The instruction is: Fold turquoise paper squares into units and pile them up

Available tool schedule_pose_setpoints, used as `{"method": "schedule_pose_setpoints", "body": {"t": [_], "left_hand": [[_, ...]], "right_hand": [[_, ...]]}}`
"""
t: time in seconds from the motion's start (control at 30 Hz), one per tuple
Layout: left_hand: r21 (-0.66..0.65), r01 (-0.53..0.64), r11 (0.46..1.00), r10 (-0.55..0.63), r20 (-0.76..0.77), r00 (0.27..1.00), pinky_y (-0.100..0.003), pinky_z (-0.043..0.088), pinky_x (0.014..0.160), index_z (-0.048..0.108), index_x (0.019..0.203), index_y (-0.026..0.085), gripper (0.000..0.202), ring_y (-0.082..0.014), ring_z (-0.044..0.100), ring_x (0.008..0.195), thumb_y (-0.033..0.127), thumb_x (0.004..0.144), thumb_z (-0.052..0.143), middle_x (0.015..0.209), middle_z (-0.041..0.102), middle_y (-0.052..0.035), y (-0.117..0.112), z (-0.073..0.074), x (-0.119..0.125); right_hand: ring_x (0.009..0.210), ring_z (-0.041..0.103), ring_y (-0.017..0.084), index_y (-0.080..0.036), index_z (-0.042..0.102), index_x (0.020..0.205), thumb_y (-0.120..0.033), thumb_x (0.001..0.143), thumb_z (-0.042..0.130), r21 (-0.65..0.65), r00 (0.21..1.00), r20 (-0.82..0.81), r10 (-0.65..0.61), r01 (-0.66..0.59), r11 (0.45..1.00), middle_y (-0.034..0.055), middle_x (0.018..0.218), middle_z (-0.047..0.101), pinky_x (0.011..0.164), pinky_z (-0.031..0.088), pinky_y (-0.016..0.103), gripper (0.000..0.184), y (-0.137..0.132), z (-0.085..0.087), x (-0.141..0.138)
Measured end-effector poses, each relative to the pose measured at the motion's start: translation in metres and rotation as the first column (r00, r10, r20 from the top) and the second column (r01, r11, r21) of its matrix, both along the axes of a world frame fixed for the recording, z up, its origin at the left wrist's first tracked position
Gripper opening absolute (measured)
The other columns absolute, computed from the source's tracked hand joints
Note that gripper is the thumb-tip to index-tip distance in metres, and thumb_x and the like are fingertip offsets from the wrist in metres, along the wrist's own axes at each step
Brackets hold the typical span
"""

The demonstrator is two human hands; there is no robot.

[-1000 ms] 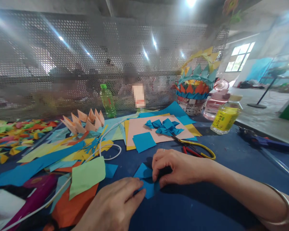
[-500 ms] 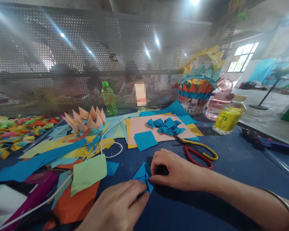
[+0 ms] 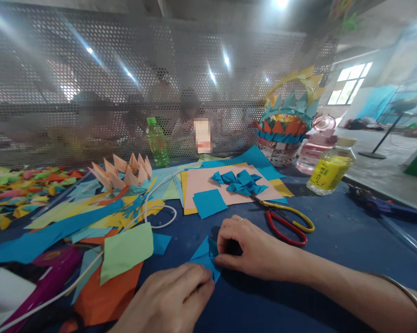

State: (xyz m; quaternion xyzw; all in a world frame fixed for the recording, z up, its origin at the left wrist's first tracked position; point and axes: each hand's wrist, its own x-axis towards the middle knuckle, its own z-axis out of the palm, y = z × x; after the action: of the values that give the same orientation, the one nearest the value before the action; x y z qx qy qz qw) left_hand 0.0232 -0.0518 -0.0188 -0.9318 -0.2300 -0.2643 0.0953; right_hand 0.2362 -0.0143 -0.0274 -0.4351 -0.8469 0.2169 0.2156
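Note:
A small folded blue paper piece (image 3: 204, 254) lies on the dark blue tabletop (image 3: 326, 240) near the front. My right hand (image 3: 250, 247) curls over its right side, fingers pinching the fold. My left hand (image 3: 170, 300) presses on the paper's lower left edge with closed fingertips. A blue paper square (image 3: 208, 202) and a cluster of folded blue pieces (image 3: 241, 181) rest on a pink sheet (image 3: 201, 182) just beyond my hands.
Red and yellow scissors (image 3: 286, 222) lie right of my right hand. Coloured paper scraps (image 3: 90, 222), a white cord (image 3: 159, 217) and a green sheet (image 3: 127, 249) cover the left. A paper basket (image 3: 284, 134), a yellow bottle (image 3: 329, 169), a green bottle (image 3: 157, 142) and a mesh screen (image 3: 125, 83) stand behind.
My hands have drawn the blue paper into a tighter, smaller fold. My left fingertips have closed in on its edge; the right hand has shifted slightly off the scissors.

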Motion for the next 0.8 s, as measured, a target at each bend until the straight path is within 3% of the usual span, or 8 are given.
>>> {"method": "schedule_pose_setpoints", "body": {"t": [0.47, 0.6, 0.8], "left_hand": [[0.003, -0.007, 1.0, 0.007, 0.016, 1.0, -0.024, 0.052, 0.056, 0.068, 0.085, 0.02, 0.044, -0.0144, 0.066, 0.063, 0.013, 0.098, 0.026, 0.074, 0.069, -0.0009, 0.0019, -0.0057, -0.0009], [0.018, 0.028, 0.999, -0.029, 0.042, 0.999, -0.024, 0.049, 0.049, 0.067, 0.082, 0.019, 0.044, -0.0133, 0.064, 0.055, 0.012, 0.097, 0.026, 0.073, 0.069, -0.0007, 0.0047, -0.0075, -0.0028], [0.045, 0.011, 0.999, -0.01, -0.025, 1.0, -0.025, 0.05, 0.051, 0.064, 0.105, 0.016, 0.044, -0.0153, 0.068, 0.067, 0.009, 0.096, 0.022, 0.084, 0.071, -0.003, 0.005, -0.0063, -0.0009]], "right_hand": [[0.079, 0.05, 0.015, -0.017, 0.059, 0.073, -0.024, 0.08, 0.071, -0.019, 0.999, 0.021, -0.028, 0.029, 0.999, 0.0006, 0.077, 0.059, 0.072, 0.038, 0.027, 0.015, -0.002, 0.0013, -0.0021], [0.079, 0.049, 0.015, -0.016, 0.058, 0.072, -0.025, 0.079, 0.072, -0.028, 0.999, 0.025, -0.023, 0.024, 0.999, -0.0001, 0.078, 0.059, 0.074, 0.038, 0.027, 0.018, -0.0019, 0.0012, -0.0013], [0.079, 0.048, 0.015, -0.017, 0.058, 0.072, -0.027, 0.08, 0.071, -0.031, 1.0, 0.02, -0.024, 0.025, 0.999, -0.0007, 0.077, 0.057, 0.072, 0.037, 0.027, 0.018, -0.0023, 0.0024, -0.0005]]}}
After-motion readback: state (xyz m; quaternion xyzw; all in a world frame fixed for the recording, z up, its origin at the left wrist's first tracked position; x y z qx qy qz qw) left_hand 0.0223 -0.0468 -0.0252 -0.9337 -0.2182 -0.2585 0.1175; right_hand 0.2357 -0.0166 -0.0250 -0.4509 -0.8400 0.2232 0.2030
